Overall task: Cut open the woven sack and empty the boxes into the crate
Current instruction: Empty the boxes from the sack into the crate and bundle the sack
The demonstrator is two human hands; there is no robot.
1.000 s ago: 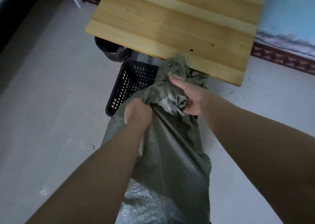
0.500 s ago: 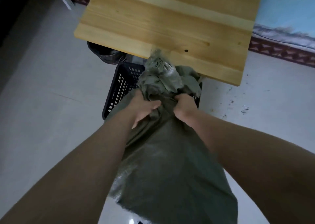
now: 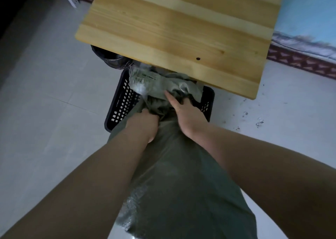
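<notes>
Both hands, left hand (image 3: 145,124) and right hand (image 3: 187,115), squeeze the sack (image 3: 181,184) over the crate (image 3: 123,102). If the sack slips sideways, boxes might fall on the floor (image 3: 45,111).

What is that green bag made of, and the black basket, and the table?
The sack looks like woven plastic: dull grey-green, faintly shiny, crumpling in folds, with frayed strands at its top. The crate seems to be hard black moulded plastic, going by its grid of holes. The table looks like pale wood, smooth, with grain lines, joined boards and a dark knot.
</notes>
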